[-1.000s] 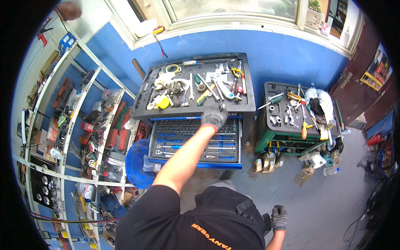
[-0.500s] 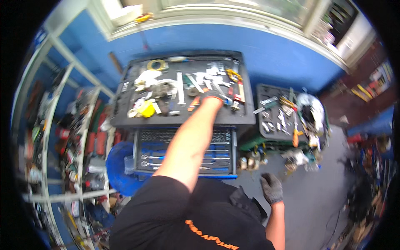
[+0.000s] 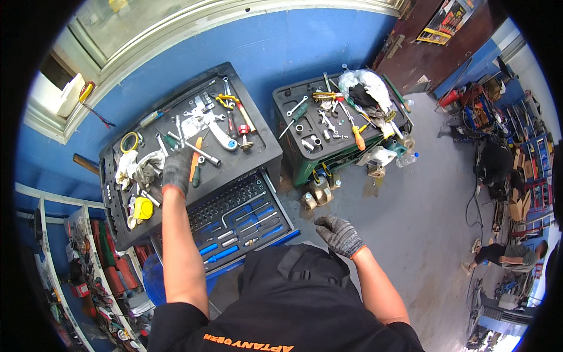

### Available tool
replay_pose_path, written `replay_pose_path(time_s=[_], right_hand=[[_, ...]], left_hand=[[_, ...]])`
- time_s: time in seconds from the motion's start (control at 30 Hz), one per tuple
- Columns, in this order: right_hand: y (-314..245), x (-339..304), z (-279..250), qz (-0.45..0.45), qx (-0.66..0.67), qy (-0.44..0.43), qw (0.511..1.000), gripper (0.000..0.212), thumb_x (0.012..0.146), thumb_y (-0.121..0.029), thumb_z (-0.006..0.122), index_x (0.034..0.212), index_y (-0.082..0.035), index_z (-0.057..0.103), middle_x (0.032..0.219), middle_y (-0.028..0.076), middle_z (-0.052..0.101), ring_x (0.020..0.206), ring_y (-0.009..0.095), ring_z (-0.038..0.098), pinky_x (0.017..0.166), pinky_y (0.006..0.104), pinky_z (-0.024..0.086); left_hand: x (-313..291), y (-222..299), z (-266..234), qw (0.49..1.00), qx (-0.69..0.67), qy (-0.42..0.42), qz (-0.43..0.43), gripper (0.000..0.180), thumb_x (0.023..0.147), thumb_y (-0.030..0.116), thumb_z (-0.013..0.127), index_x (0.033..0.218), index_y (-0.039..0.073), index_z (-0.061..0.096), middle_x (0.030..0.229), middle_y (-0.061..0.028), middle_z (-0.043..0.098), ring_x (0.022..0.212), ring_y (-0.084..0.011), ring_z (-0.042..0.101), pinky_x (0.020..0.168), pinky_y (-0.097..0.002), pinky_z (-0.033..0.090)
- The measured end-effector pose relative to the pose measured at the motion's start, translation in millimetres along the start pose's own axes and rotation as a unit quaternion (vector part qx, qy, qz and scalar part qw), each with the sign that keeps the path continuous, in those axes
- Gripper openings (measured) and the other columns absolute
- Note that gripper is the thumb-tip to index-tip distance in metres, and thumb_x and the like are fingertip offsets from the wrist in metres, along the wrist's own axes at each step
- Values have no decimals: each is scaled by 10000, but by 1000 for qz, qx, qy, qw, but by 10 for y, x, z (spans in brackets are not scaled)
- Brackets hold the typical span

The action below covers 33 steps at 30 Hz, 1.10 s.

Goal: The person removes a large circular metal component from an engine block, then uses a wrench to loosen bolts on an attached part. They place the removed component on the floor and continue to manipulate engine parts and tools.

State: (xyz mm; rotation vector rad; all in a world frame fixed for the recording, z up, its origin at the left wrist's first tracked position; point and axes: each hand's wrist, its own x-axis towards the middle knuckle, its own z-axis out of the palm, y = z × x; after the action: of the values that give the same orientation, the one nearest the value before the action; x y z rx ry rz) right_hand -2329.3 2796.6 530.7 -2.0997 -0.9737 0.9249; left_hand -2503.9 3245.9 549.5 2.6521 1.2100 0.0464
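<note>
My left hand (image 3: 176,170), in a dark grey knitted glove, reaches over the black top of a tool cabinet (image 3: 246,167). Its fingers are blurred and partly hidden, so any hold is unclear. Beside them lie an orange-handled tool (image 3: 195,159), a long metal bar (image 3: 202,154) and a dark green handle (image 3: 196,176). Crumpled white rags (image 3: 126,170) and a yellow tape measure (image 3: 142,208) are on its other side. My right hand (image 3: 340,236), in a grey glove, hangs above the floor with fingers loosely extended, holding nothing.
Below the cabinet top, a drawer (image 3: 291,236) stands pulled out, with sockets and blue-handled tools. A second cart (image 3: 287,94) carries wrenches, an orange-handled screwdriver (image 3: 358,136) and a white plastic bag (image 3: 366,85). Jugs stand beside it. A person (image 3: 516,258) is far right.
My view has turned to the right, bringing more of the second cart and floor in. My left hand has shifted left across the tools, past the orange-handled one. My right hand still hangs free.
</note>
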Motion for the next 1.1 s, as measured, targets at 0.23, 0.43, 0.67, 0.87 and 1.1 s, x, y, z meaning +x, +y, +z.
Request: replay_pose_path(time_s=[0.23,0.43,0.67,0.87,1.1], right_hand=[[-538,542,225,-5,347,-75,935,470,939,-197,647,1349,-18,501,1156,127,649,1015,208,643,853,331,532],[-503,929,489,156,677,-64,717,289,942,-221,662,1161,-52,580,765,-16,519,658,118,475,603,293,436],[383,911,327,192,273,121,935,152,899,-240,710,945,-130,616,647,-44,494,477,81,426,434,257,365],[911,569,311,277,196,45,940,267,895,-377,700,974,-141,601,670,-33,516,530,91,468,477,269,405],[807,318,311,202,254,-9,946,411,969,-519,539,1017,-112,565,673,2,513,572,110,493,531,300,452]], left_hand=[[-1375,1123,88,979,-169,-31,105,207,917,234,590,936,30,621,942,-224,659,852,-374,655,733,-457,524],[-1958,1469,485,901,-227,-326,174,330,887,344,552,1017,61,661,903,-221,690,868,-399,674,784,-487,526],[-2308,435,1025,907,-83,-402,-95,368,912,327,545,1130,65,685,1027,-240,688,978,-404,665,877,-488,520],[-2592,-349,1263,915,-38,-323,-236,374,954,375,520,1183,118,667,1095,-192,699,1046,-375,660,924,-478,511],[-2137,397,1412,942,-208,-263,15,388,963,308,510,1211,27,611,1073,-286,662,1052,-423,632,918,-466,499]])
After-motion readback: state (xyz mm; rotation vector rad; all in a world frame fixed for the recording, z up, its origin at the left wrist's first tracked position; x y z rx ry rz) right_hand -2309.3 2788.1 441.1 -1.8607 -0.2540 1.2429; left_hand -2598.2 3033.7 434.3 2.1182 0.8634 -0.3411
